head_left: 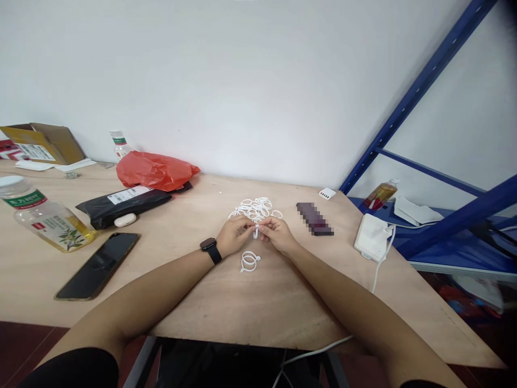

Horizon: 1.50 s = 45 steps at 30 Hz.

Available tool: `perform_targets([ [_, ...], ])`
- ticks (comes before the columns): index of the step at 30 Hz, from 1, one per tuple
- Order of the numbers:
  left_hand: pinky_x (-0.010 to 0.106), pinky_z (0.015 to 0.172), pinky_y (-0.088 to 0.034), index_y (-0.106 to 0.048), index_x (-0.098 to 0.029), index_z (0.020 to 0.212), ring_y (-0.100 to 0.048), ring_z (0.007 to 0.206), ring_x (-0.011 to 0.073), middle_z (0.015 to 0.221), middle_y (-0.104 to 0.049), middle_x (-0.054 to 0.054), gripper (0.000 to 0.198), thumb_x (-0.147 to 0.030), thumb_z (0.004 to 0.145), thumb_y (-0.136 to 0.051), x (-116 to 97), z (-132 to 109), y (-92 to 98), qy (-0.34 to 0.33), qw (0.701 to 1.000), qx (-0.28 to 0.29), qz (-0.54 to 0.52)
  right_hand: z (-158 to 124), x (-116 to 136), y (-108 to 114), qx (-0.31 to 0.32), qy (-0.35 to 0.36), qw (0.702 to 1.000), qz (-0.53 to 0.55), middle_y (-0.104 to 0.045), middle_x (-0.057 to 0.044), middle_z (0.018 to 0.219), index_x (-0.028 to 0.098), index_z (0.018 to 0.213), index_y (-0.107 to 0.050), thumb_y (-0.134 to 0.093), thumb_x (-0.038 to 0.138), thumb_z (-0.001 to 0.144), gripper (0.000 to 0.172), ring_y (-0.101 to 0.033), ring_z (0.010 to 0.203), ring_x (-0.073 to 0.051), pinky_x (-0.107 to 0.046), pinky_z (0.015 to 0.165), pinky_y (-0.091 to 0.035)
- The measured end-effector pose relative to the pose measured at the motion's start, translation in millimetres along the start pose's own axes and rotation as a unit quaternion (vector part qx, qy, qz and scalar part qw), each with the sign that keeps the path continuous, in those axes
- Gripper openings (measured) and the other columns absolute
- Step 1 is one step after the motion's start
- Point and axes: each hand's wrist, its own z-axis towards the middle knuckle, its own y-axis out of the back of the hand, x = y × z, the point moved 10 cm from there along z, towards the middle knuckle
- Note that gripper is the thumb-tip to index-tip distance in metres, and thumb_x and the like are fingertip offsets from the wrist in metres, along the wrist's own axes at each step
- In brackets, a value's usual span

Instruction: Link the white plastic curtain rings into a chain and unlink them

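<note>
Between the fingertips of my left hand (234,236) and my right hand (278,235) is a small white plastic ring (256,232), seen nearly edge-on. Both hands are closed in a pinch on it, thumbs facing each other. Just beyond my fingers lies a loose pile of white rings (258,206), partly hidden by the hands. Nearer to me, a couple of white rings (249,261) with small tabs lie overlapping on the wooden table (242,312). My left wrist wears a black watch (209,245).
On the left are a phone (98,267), a white earbud case (125,220), a black parcel (125,205), a red plastic bag (155,170) and a tilted clear bottle (44,215). A pixelated dark object (314,219) and a white power strip (372,237) with a cable lie right, beside a blue metal frame (420,86).
</note>
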Motion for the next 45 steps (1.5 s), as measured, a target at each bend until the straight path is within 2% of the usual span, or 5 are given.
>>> perform_targets([
  [15, 0.035, 0.082, -0.046, -0.068, -0.02, 0.089, -0.062, 0.085, 0.0185, 0.088, -0.071, 0.006, 0.018, -0.032, 0.093, -0.056, 7, 0, 6.5, 0.005, 0.997, -0.026, 0.068, -4, 18, 4, -0.04, 0.068, 0.99, -0.116, -0.06, 0.002, 0.06, 0.018, 0.082, -0.064, -0.07, 0.045, 0.078, 0.027, -0.05, 0.049, -0.01, -0.022, 0.049, -0.04],
  [25, 0.053, 0.098, -0.031, -0.071, -0.025, 0.094, -0.049, 0.111, 0.0307, 0.115, -0.062, 0.009, 0.017, -0.025, 0.077, -0.069, 45, -10, 3.8, 0.127, 0.964, -0.014, 0.232, -35, 33, -60, 0.169, 0.229, 0.862, -0.42, -0.07, -0.002, 0.072, 0.021, 0.081, -0.073, -0.06, 0.023, 0.085, 0.013, -0.059, 0.061, -0.014, -0.025, 0.061, -0.045],
  [30, 0.058, 0.098, -0.028, -0.074, -0.025, 0.086, -0.045, 0.117, 0.0351, 0.124, -0.058, 0.011, 0.011, -0.027, 0.076, -0.071, 47, -12, -5.0, 0.13, 0.954, 0.037, 0.269, -39, 31, -65, 0.178, 0.182, 0.908, -0.334, -0.068, -0.001, 0.066, 0.02, 0.085, -0.073, -0.065, 0.029, 0.081, 0.013, -0.055, 0.052, -0.011, -0.022, 0.052, -0.045],
  [39, 0.055, 0.097, -0.031, -0.076, -0.027, 0.082, -0.046, 0.117, 0.0314, 0.125, -0.059, 0.008, 0.009, -0.034, 0.083, -0.07, 36, -6, 3.9, 0.106, 0.969, -0.005, 0.224, -6, 19, 11, -0.067, 0.091, 0.964, -0.243, -0.065, 0.0, 0.065, 0.016, 0.089, -0.069, -0.062, 0.037, 0.083, 0.023, -0.059, 0.059, -0.013, -0.024, 0.058, -0.047],
  [45, 0.045, 0.1, -0.035, -0.075, -0.029, 0.089, -0.05, 0.117, 0.0245, 0.122, -0.063, 0.004, 0.007, -0.029, 0.085, -0.068, 11, -4, -5.1, 0.003, 0.986, 0.023, 0.168, 2, 12, 28, -0.103, 0.084, 0.98, -0.146, -0.063, 0.0, 0.068, 0.017, 0.108, -0.065, -0.062, 0.047, 0.082, 0.039, -0.051, 0.05, -0.01, -0.023, 0.048, -0.041],
])
